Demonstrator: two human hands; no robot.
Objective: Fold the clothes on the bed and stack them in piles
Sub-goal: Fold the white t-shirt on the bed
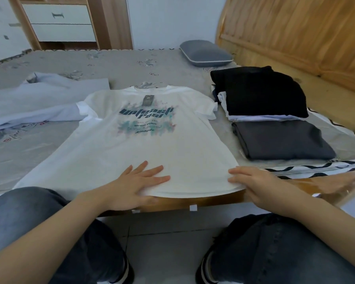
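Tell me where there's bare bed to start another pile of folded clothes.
Bare mattress lies beyond the white T-shirt, between the light blue garment and the grey pillow. The right side is crowded: black-topped pile, dark grey folded garment.

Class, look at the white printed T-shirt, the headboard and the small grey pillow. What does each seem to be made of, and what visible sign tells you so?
White T-shirt: probably thin cotton-type knit, matte; it lies limp and the reversed print shows through.
Headboard: wood, likely varnished pine; orange-brown with visible grain.
Grey pillow: smooth fabric cover with pale piping; filling cannot be told.
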